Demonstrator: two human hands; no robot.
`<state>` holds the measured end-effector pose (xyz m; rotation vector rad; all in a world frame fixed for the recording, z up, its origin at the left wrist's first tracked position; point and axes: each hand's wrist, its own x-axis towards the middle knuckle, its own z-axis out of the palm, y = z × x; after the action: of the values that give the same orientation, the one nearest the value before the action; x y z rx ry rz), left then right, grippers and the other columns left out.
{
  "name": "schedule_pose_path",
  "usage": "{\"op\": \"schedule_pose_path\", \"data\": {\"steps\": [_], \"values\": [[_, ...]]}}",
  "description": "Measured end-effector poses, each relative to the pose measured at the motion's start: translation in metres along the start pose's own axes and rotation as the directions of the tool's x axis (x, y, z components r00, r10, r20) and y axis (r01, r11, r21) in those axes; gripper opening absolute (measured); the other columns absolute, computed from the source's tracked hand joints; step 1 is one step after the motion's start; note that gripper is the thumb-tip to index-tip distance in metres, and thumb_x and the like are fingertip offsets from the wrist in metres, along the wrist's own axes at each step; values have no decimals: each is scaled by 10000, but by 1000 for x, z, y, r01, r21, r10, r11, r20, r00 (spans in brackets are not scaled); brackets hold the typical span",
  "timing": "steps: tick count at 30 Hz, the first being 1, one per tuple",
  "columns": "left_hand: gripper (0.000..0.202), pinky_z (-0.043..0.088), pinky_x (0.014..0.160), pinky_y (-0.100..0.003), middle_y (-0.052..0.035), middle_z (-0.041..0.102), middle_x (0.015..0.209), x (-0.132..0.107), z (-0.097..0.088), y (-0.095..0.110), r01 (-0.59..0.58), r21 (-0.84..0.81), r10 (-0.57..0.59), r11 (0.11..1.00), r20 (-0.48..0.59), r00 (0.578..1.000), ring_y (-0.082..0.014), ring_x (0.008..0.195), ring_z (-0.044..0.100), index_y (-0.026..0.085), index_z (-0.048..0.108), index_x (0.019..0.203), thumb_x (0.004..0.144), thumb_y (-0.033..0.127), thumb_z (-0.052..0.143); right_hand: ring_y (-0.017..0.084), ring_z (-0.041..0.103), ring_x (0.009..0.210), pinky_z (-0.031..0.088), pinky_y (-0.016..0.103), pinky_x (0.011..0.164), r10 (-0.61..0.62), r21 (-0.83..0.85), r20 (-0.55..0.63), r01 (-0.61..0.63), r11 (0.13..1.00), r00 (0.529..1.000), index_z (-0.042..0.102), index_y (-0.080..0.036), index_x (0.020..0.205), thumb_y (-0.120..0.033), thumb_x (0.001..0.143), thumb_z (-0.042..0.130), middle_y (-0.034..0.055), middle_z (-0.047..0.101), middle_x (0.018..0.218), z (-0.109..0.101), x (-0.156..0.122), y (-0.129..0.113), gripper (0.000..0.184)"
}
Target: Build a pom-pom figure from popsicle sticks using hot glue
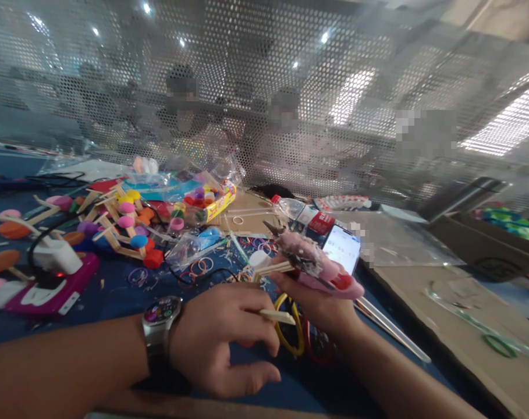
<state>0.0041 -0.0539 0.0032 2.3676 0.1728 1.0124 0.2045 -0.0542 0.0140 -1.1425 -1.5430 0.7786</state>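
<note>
A pale wooden stick [277, 316] lies between the fingers of my left hand [224, 343], whose thumb stands apart and which wears a wristwatch [162, 317]. Wrapped in my right hand [323, 308] is a pink hot glue gun [319, 265], smeared with grey residue, its metal nozzle pointing left. More short wooden sticks [273, 269] show at the right fingertips; how they are held I cannot tell. Below the right hand lies a yellow loop handle [297, 348], with a red loop [320, 349] beside it, partly hidden.
Stick pieces with coloured caps [128, 224] pile up at left, near a magenta power strip [50, 285] with a white plug. Behind my right hand are a lit phone [341, 249] and a bottle [310, 218]. A cardboard box [486, 244] stands right. Perforated metal sheeting [247, 75] rises behind.
</note>
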Motion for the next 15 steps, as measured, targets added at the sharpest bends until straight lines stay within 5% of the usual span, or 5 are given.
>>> {"op": "schedule_pose_path", "data": {"steps": [15], "values": [[130, 420, 623, -282, -19, 578, 744, -1, 1, 0, 14, -2, -15, 1000, -3, 1000, -136, 646, 518, 197, 607, 808, 869, 307, 641, 240, 682, 691, 598, 395, 756, -59, -53, 22, 60, 997, 998, 752, -246, 771, -345, 753, 784, 42, 750, 758, -1, 1, 0, 106]]}}
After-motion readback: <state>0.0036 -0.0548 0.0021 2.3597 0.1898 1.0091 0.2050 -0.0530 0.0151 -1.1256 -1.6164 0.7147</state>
